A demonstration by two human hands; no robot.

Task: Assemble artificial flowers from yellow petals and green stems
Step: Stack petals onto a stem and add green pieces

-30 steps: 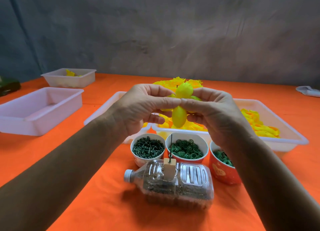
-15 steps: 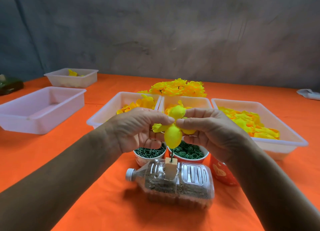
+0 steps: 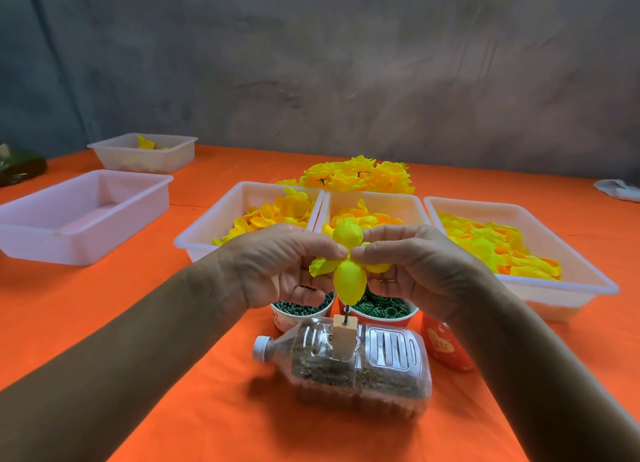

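A yellow petal piece [image 3: 349,281] with rounded lobes is held between both hands just above a thin green stem [image 3: 345,319]. The stem stands upright in a small wooden block [image 3: 343,337] set on a clear plastic bottle [image 3: 360,368] lying on its side. My left hand [image 3: 277,267] pinches the piece from the left and my right hand [image 3: 415,264] pinches it from the right, fingertips meeting at its centre. The lowest lobe hides the stem's top.
Three white trays of yellow petals [image 3: 277,215] [image 3: 374,215] [image 3: 498,247] stand behind my hands, with finished yellow flowers [image 3: 360,176] beyond. Cups of green parts [image 3: 301,309] [image 3: 384,309] and a red cup [image 3: 443,347] stand by the bottle. Two more white trays [image 3: 83,215] [image 3: 145,151] stand left.
Both hands have come down with the petal piece, from well above the cups to just over the stem in the block.
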